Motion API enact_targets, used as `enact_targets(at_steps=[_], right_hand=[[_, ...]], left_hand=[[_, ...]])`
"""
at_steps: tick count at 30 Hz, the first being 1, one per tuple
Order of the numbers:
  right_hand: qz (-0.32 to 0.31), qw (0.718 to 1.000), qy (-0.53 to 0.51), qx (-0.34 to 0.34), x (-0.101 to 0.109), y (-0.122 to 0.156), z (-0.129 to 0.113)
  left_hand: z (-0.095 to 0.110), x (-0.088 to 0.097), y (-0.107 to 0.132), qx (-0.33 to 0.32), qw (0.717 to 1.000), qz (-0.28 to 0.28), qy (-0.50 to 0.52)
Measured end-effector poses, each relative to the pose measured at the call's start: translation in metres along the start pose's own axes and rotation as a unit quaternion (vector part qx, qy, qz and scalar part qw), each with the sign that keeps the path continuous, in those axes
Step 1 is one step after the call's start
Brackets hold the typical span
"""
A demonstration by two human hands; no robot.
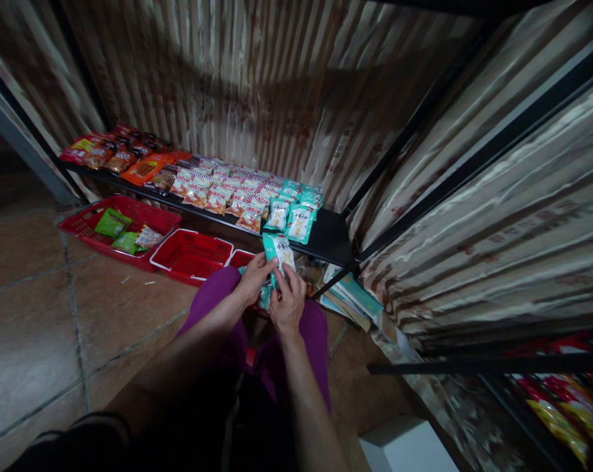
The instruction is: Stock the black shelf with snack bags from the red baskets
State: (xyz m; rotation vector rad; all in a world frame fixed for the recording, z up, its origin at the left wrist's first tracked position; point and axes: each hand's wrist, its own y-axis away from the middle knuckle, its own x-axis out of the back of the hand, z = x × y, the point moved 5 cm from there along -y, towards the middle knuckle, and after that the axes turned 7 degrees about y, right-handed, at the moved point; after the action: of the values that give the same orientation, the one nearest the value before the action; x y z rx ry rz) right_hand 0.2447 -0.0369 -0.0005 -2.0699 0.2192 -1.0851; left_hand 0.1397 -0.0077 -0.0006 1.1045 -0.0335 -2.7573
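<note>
Both hands met above purple-trousered knees. Left hand and right hand clamped together on teal snack packet, held upright just below black shelf. More packets possibly bunched under fingers; too dim to tell. Teal packets lined shelf edge. Red baskets sat on floor.

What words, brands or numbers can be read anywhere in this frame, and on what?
No text can be read with certainty.
teal packet, held by the left hand and right hand: dark characters near the top, too blurred to read.
shelf packets: print too small.
yellow packets, lower right: blurred.
</note>
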Motion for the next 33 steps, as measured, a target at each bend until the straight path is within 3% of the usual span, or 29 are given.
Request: enact_targets(at_steps=[4, 7, 9, 11, 13, 15, 18, 20, 28, 33], right_hand=[[-0.02, 0.998, -0.031, 0.048, 0.0, 0.001, -0.014], [0.017, 0.995, -0.087, 0.037, 0.008, -0.002, -0.013], [0.066, 0.991, -0.109, -0.037, 0.013, -0.004, -0.001], [0.092, 0.974, -0.133, -0.159, 0.012, -0.003, 0.02], [0.064, 0.936, -0.198, -0.285, 0.002, 0.001, 0.04], [0.002, 0.874, -0.3, -0.381, -0.014, 0.008, 0.051], [-0.048, 0.786, -0.417, -0.454, -0.029, 0.017, 0.054], [-0.043, 0.763, -0.445, -0.467, -0.032, 0.02, 0.054], [-0.051, 0.737, -0.487, -0.465, -0.037, 0.023, 0.054], [-0.047, 0.739, -0.491, -0.459, -0.038, 0.026, 0.057]], left_hand=[[0.0, 0.013, -0.008, -0.023, 0.999, 0.023, 0.025], [0.0, 0.021, -0.009, -0.002, 0.999, 0.035, 0.032], [0.0, 0.023, -0.007, 0.025, 0.998, 0.037, 0.036], [-0.001, 0.023, -0.004, 0.049, 0.997, 0.042, 0.042], [-0.003, 0.022, -0.001, 0.063, 0.996, 0.047, 0.048], [-0.005, 0.02, 0.001, 0.069, 0.996, 0.042, 0.045], [-0.007, 0.018, 0.001, 0.067, 0.997, 0.025, 0.024], [-0.006, 0.019, 0.0, 0.059, 0.998, 0.021, 0.008], [0.018, 0.02, -0.019, -0.013, 0.996, 0.07, -0.056], [0.023, 0.015, -0.026, -0.025, 0.994, 0.094, -0.058]])
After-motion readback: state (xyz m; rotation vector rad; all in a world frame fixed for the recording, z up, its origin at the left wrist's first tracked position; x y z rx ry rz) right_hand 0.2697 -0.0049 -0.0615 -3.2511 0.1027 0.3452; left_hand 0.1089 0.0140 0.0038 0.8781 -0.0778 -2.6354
